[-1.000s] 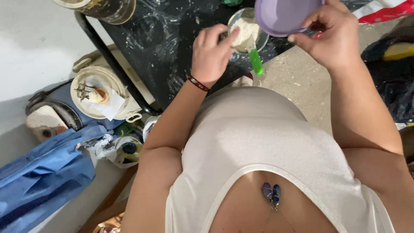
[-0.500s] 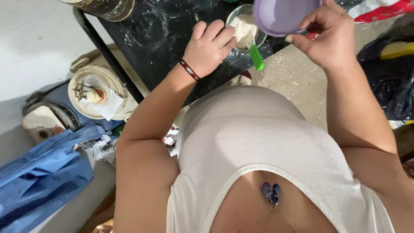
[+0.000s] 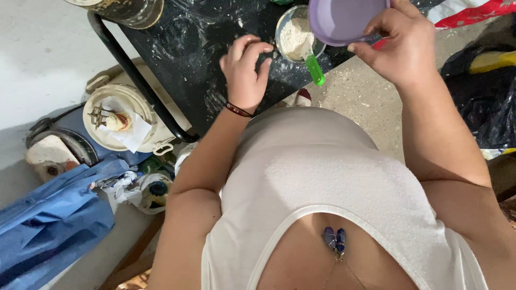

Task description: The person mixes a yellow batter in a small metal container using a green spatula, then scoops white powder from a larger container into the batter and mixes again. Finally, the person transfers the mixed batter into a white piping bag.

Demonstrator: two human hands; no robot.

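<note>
Your right hand grips the purple bowl above the glass bowl; your left hand, loosely curled and empty, hovers just beside the glass bowl.

Open worktop was left beside the left hand; rightward, passage was blocked by the flour bowl and purple bowl.

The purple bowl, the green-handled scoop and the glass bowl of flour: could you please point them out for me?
purple bowl (image 3: 344, 19), head view, on its inner wall.
green-handled scoop (image 3: 315, 70), head view, on the green handle.
glass bowl of flour (image 3: 293, 35), head view, on the flour inside.
</note>
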